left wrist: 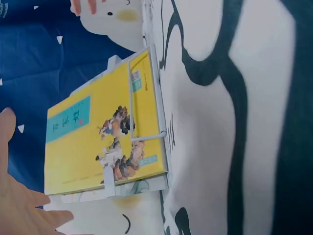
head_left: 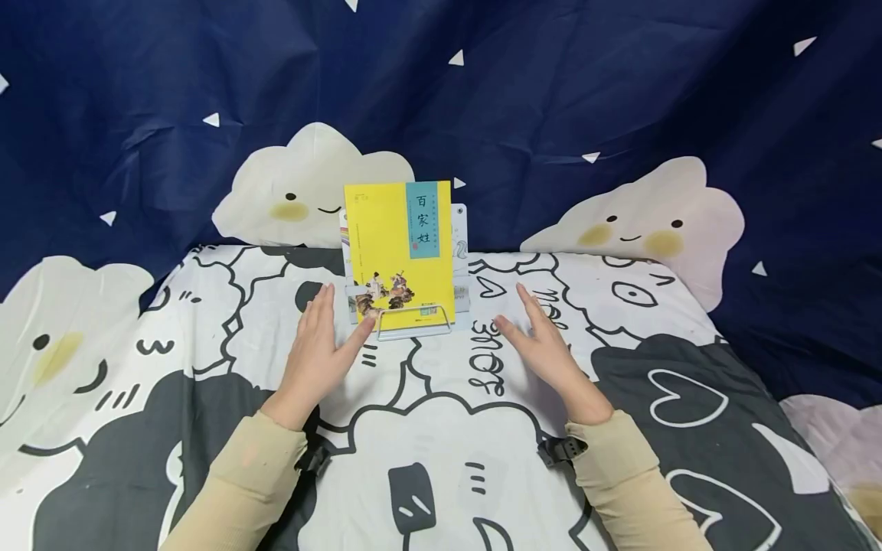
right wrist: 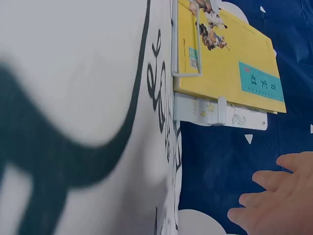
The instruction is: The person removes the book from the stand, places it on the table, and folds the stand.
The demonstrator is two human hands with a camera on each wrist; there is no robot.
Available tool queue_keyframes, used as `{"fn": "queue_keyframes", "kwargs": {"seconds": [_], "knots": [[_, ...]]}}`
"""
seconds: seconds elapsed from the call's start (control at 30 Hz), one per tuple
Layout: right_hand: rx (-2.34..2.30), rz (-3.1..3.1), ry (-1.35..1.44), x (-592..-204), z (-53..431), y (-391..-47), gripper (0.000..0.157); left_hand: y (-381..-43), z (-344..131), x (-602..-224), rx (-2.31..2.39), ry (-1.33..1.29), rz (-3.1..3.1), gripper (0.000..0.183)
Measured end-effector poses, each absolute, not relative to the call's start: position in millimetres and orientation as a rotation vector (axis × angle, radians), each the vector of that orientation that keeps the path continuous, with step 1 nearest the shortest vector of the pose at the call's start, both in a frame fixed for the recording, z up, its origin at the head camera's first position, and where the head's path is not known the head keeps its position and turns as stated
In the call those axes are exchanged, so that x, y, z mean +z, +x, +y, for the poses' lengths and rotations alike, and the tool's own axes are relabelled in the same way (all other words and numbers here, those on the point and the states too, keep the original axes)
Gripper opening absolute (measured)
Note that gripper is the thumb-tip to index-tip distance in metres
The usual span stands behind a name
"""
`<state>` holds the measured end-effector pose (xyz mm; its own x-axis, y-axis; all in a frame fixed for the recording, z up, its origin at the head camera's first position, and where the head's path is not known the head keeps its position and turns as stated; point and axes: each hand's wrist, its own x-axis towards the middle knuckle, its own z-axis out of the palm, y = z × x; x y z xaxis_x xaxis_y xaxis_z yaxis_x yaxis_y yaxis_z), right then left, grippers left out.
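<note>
A yellow book (head_left: pixel 386 245) with a teal title panel leans upright on a white book stand (head_left: pixel 460 298), whose wire bar (head_left: pixel 413 334) crosses the front of its lower edge. To the left of the stand, my left hand (head_left: pixel 320 348) hovers with fingers extended and thumb spread; its thumb tip overlaps the book's lower left corner in the head view. On the other side, my right hand (head_left: pixel 544 348) is held out with straight fingers, apart from the stand. Neither hand holds anything. Both wrist views show the book (left wrist: pixel 93 147) standing in the stand (right wrist: pixel 195 108).
The stand rests on a surface covered by a black-and-white cartoon cloth (head_left: pixel 455 428). Behind it hangs a dark blue curtain (head_left: pixel 496 99) printed with smiling clouds and small white triangles. A black strap (head_left: pixel 561 450) is at my right wrist.
</note>
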<state>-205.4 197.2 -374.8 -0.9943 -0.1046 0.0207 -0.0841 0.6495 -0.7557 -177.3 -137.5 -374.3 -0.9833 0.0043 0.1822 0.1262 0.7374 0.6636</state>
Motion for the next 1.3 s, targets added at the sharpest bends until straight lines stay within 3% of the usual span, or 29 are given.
{"fn": "queue_keyframes", "kwargs": {"seconds": [0.2,0.63,1.3], "knots": [[-1.46,2.716,-0.139,-375,189,-210,0.073,-182,-135,-373,-1.245,-0.08,-2.753,0.079],[-1.779,2.476,-0.18,-374,169,-229,0.067,-193,-135,-374,-1.573,-0.007,-2.653,0.071],[-1.883,2.22,-0.214,-367,147,-267,0.08,-219,-128,-377,-1.749,-0.001,-2.582,0.076]]}}
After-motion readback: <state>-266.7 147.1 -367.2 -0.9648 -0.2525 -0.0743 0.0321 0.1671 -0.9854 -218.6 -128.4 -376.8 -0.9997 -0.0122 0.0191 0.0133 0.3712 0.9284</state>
